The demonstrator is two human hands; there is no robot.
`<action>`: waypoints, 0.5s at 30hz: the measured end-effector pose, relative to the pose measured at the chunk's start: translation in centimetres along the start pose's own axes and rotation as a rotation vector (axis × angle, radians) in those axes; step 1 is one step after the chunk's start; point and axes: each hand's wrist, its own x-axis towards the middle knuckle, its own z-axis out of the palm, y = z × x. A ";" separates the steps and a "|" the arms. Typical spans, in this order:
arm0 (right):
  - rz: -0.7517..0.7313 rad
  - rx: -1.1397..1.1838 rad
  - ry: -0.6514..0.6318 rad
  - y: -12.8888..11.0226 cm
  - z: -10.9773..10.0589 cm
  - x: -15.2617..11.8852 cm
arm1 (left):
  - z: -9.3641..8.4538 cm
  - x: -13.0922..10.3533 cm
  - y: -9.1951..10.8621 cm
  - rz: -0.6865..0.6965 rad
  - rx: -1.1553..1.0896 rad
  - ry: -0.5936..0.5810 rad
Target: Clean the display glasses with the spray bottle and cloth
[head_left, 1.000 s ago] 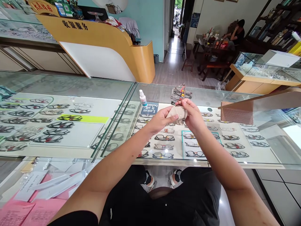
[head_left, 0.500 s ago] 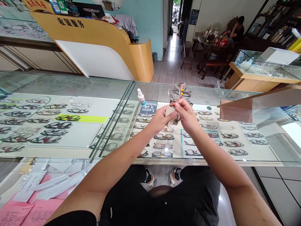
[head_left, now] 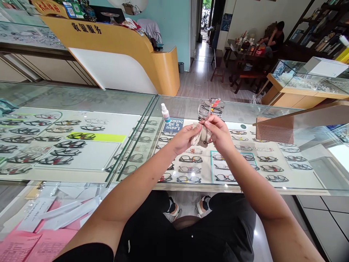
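Observation:
Above the glass display counter (head_left: 177, 185), my two hands meet around a pair of eyeglasses (head_left: 211, 106). A beige cleaning cloth (head_left: 195, 139) is bunched in my left hand (head_left: 182, 141), whose thumb and fingers press it against the glasses. My right hand (head_left: 220, 134) pinches the frame near its middle, beside my left fingertips. One lens with a red mark on it sticks up beyond my fingers; the lower part is partly covered by cloth and fingers. Just left of them, a white spray bottle (head_left: 165, 113) with a blue label band stands upright on the glass.
Inside the counter lie rows of eyeglasses (head_left: 191, 159) and a dark blue card (head_left: 173, 125). A wooden panel (head_left: 302, 116) leans across at right. Pink papers (head_left: 24, 243) lie lower left. Beyond stand a cashier desk (head_left: 109, 40) and a person (head_left: 278, 36) seated at a table.
The glasses have turned slightly in my hands, and the cloth has shifted so more of it wraps the lower lens. The whole view has moved a little.

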 end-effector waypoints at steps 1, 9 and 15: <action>-0.005 -0.010 -0.013 0.0 -0.1 0.0 | -0.1 0.0 0.0 -0.013 0.000 -0.011; 0.006 -0.006 -0.025 0.2 -0.3 0.6 | 0.1 -0.3 0.2 -0.027 0.072 -0.020; 0.053 0.060 0.006 0.0 -0.2 0.4 | 0.6 -0.7 0.3 0.046 0.111 -0.012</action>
